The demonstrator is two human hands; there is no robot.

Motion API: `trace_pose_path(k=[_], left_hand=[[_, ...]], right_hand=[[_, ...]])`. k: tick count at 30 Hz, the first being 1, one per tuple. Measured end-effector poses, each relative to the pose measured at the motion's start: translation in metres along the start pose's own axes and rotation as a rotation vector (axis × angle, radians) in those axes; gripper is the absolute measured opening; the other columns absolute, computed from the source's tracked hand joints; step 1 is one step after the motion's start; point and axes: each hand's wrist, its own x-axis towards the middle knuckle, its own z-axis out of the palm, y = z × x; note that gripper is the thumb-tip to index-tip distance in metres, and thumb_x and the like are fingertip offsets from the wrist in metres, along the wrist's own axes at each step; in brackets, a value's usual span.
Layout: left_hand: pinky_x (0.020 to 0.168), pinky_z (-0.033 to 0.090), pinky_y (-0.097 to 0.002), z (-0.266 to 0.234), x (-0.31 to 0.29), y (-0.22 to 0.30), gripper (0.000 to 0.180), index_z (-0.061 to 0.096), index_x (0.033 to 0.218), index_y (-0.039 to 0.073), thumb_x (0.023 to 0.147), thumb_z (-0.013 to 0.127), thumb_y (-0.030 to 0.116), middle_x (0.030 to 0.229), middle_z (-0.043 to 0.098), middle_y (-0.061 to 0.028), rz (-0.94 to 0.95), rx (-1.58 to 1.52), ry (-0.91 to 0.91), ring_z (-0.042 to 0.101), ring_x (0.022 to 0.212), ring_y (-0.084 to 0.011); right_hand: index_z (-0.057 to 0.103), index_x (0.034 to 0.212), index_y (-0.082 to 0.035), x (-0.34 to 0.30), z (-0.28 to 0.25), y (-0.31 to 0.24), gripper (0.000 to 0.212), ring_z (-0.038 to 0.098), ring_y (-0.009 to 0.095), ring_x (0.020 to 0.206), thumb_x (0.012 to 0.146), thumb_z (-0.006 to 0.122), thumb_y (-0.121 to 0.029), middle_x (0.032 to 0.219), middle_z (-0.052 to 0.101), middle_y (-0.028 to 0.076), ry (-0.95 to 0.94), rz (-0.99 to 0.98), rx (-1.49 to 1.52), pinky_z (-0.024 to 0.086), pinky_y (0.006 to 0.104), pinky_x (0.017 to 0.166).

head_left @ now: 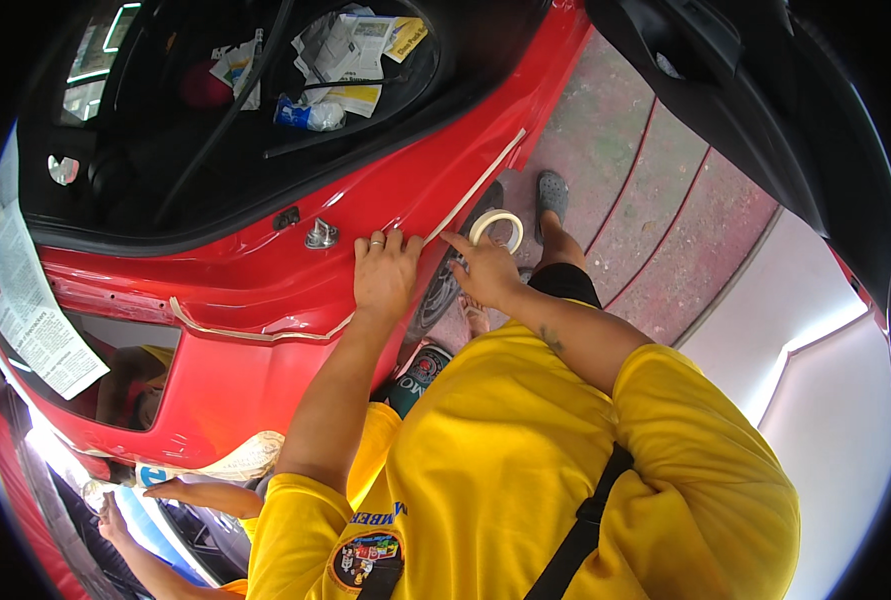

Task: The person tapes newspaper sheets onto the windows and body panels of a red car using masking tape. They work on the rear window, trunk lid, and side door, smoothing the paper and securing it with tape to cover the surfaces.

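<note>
My left hand [385, 272] lies with its fingers spread on the red car body [265, 375], beside the rear opening. Its fingertips press down by the lower end of a cream masking tape strip [478, 187] running along the panel's edge. Close by, my right hand [482, 270] has hold of a roll of masking tape [498, 231], its index finger reaching toward the strip. Part of its grip is hidden. A second tape strip [250, 334] follows the body's contour to the left. A metal latch [321, 234] sits just left of my left hand.
Newspaper sheets [350, 60] and a plastic-wrapped bundle [308, 114] lie inside the car. Another newspaper [40, 310] hangs at the left. A co-worker's hands [112, 520] are at lower left. A green can [420, 380] stands below; a dark raised panel [765, 100] overhangs the upper right.
</note>
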Motion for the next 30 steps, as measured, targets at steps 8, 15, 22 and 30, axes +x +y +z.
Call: trace_pose_path(k=[8,15,22,30], left_hand=[[0.092,0.046,-0.0490,-0.003,0.002,0.001,0.016,0.075,0.111,0.016,0.098,0.072,0.026,0.102,0.070,-0.0084,-0.055,-0.066,-0.007,0.066,0.101,-0.0316],[0.094,0.045,-0.0486,-0.005,0.017,0.012,0.028,0.077,0.108,0.014,0.091,0.083,0.035,0.104,0.073,-0.0098,-0.155,-0.137,-0.022,0.068,0.105,-0.0320],[0.096,0.045,-0.0493,-0.002,0.035,0.017,0.029,0.077,0.110,0.015,0.092,0.082,0.036,0.107,0.074,-0.0110,-0.196,-0.113,-0.052,0.068,0.107,-0.0331],[0.096,0.046,-0.0511,0.012,0.032,0.016,0.022,0.074,0.116,0.015,0.102,0.071,0.031,0.111,0.071,-0.0116,-0.103,-0.060,-0.077,0.068,0.107,-0.0340]], right_hand=[[0.055,0.157,-0.026,0.004,-0.013,-0.015,0.062,0.070,0.043,0.114,0.096,0.070,-0.027,0.126,0.067,0.026,-0.050,0.007,-0.137,0.053,0.0541,0.101],[0.047,0.163,-0.029,0.001,-0.008,-0.015,0.070,0.070,0.044,0.115,0.096,0.069,-0.028,0.126,0.066,0.026,-0.083,0.025,-0.116,0.053,0.0539,0.101],[0.039,0.168,-0.029,-0.001,-0.003,-0.013,0.081,0.069,0.045,0.116,0.093,0.069,-0.021,0.127,0.065,0.028,-0.122,0.048,-0.078,0.053,0.0544,0.102],[0.021,0.176,-0.021,0.007,-0.002,-0.018,0.103,0.068,0.049,0.123,0.087,0.073,-0.019,0.138,0.061,0.032,-0.162,0.225,0.005,0.053,0.0568,0.107]])
